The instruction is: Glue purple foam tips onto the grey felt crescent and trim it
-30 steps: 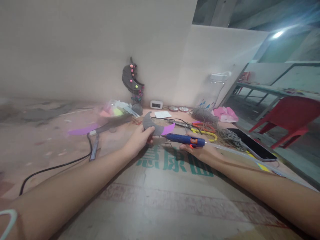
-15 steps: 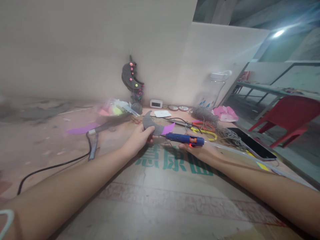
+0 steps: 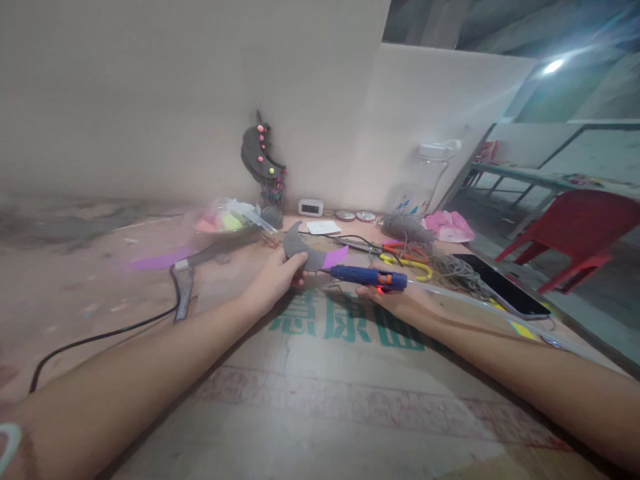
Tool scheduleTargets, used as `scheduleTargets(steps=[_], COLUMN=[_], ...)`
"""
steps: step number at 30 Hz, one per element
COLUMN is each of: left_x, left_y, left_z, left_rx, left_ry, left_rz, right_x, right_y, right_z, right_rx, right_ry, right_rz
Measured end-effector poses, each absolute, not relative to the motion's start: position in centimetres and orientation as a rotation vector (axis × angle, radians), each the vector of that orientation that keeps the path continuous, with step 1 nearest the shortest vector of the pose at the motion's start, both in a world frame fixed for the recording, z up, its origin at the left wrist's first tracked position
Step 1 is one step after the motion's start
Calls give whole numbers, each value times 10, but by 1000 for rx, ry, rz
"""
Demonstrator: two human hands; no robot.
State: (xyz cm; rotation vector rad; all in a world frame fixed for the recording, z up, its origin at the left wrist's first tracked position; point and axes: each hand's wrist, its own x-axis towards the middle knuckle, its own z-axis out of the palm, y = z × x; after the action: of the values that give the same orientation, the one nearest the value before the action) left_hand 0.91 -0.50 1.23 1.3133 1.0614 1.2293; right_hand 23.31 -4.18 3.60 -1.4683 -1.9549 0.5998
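My left hand (image 3: 274,280) is closed on a grey crescent-shaped cutout (image 3: 299,247) whose right end is backed by a purple piece (image 3: 336,257). My right hand (image 3: 395,300) grips a blue glue gun (image 3: 369,277) with a red light lit near the trigger. Its nozzle points left and sits right at the lower edge of the crescent. Both hands hover over a cardboard sheet (image 3: 350,373) printed with green characters.
A finished grey crescent with coloured beads (image 3: 260,157) leans on the wall. Nearby lie a bag of coloured bits (image 3: 227,220), a purple strip (image 3: 160,259), a black cable (image 3: 115,330), scissors (image 3: 407,260), grey twine (image 3: 407,230), a phone (image 3: 500,287), a small clock (image 3: 311,207). A red chair (image 3: 575,233) stands right.
Both hands keep their grip. The glue gun's nozzle has crept slightly left, closer to the crescent; the view has shifted a little.
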Motion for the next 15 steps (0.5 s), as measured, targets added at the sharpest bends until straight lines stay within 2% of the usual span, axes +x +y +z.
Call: scheduleTargets(steps=[15], left_x=[10], left_y=[-5], left_z=[13], left_rx=[1285], left_ry=[1081], left_rz=[1231], right_x=[234], right_y=[-37], right_z=[34], right_rx=[-1481], right_ry=[-1900], right_rz=[548])
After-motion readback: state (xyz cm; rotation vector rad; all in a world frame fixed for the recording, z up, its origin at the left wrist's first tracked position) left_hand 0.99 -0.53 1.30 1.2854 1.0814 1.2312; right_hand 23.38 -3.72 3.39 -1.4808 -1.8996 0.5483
